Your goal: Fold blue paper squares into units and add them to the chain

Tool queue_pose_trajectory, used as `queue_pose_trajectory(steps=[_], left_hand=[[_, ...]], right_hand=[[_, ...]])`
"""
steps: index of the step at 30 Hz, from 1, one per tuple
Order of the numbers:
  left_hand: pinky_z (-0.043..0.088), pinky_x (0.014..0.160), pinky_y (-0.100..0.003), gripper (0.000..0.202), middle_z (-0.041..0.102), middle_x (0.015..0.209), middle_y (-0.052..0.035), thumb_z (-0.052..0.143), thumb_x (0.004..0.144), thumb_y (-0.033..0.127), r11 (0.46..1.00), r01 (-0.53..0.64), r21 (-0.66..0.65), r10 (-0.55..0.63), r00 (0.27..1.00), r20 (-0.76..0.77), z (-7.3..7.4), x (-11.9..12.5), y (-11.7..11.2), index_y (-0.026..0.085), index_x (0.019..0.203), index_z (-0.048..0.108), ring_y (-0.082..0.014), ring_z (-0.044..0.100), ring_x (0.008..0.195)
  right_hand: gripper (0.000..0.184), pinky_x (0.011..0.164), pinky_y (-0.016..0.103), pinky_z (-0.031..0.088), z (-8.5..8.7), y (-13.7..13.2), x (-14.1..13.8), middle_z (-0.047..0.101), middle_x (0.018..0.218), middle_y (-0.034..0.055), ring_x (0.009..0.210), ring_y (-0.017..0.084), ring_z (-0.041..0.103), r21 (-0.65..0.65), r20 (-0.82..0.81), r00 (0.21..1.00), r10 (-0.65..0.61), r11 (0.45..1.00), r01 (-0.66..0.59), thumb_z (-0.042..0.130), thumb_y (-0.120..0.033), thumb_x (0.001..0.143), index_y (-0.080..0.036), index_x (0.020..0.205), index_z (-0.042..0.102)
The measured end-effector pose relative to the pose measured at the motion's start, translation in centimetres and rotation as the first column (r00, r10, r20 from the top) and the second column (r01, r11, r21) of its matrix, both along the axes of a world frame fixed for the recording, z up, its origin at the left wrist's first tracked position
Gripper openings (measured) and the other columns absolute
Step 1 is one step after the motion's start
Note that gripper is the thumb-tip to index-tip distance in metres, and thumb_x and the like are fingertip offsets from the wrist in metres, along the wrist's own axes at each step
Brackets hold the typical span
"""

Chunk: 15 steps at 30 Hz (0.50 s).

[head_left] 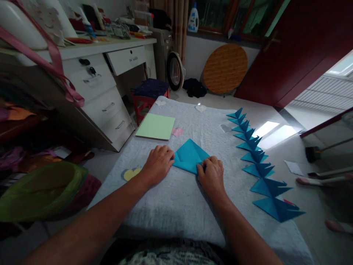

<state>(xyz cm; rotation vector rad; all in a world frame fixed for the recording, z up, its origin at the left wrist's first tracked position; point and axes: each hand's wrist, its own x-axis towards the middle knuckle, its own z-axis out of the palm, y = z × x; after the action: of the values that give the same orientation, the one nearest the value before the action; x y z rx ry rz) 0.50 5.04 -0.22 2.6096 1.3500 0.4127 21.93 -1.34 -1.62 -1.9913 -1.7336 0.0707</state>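
A sheet of blue origami paper, folded into a triangle with its point away from me, lies on the cloth-covered table. My left hand pinches its left corner, fingers curled. At the right corner, my right hand grips the paper between thumb and bent fingers. Beyond my left hand rests a stack of pale green square paper. Along the table's right side runs a row of several folded blue paper birds, wings spread.
A white desk with drawers stands at the left, a red stool beside it. A green-lined bin is at the lower left. Behind the table are a washing machine with its door swung out and a round wooden board.
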Motion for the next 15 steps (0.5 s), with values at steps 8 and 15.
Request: queue_pose_trajectory(steps=[8, 15], left_hand=[[0.04, 0.11, -0.043, 0.035, 0.061, 0.137, -0.0143, 0.045, 0.101, 0.024, 0.889, 0.43, 0.157, -0.434, 0.901, -0.012, -1.1, 2.7, -3.4, 0.013, 0.132, 0.056, -0.0266, 0.053, 0.13], [0.037, 0.116, -0.045, 0.059, 0.044, 0.153, -0.0191, 0.052, 0.098, 0.046, 0.909, 0.417, -0.002, -0.417, 0.908, -0.045, -1.3, 2.7, -4.1, 0.012, 0.145, 0.045, -0.0298, 0.042, 0.143]], right_hand=[[0.016, 0.078, 0.04, 0.037, -0.3, 0.1, 0.1, 0.059, 0.086, 0.0097, 0.087, 0.027, 0.049, -0.028, 0.029, 1.0, -0.009, 1.0, 0.009, 0.059, -0.023, 0.086, -0.02, 0.07, 0.06], [0.015, 0.078, 0.04, 0.038, -0.6, 0.1, 0.4, 0.06, 0.087, 0.0091, 0.086, 0.027, 0.049, 0.012, 0.019, 1.0, -0.025, 1.0, 0.025, 0.06, -0.024, 0.085, -0.021, 0.07, 0.061]])
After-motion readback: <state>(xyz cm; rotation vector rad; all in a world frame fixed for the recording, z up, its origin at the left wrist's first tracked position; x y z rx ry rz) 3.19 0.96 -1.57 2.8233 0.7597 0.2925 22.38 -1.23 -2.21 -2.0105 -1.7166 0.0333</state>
